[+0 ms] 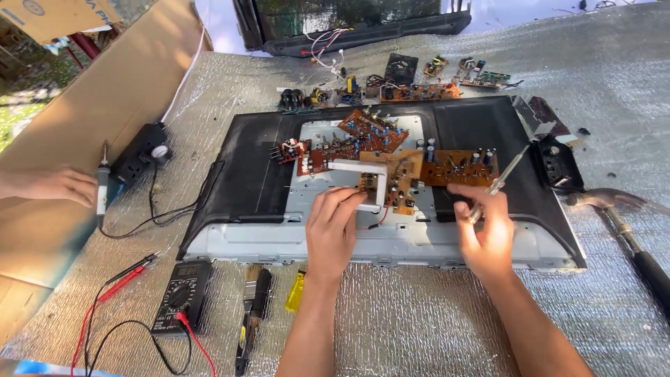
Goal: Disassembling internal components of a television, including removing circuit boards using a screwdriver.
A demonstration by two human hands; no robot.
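left hand [333, 227] on circuit board [391, 180], right hand [486, 230] with screwdriver [500, 183]

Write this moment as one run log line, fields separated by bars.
left hand: on white bracket | right hand: holds screwdriver | circuit boards: on open TV back panel | another person's hand: soldering iron

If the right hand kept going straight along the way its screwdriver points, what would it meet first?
The right hand holds a screwdriver angled up and to the right. Continued that way, its tip would probably first cross the black panel, then the small black part; depth is unclear.
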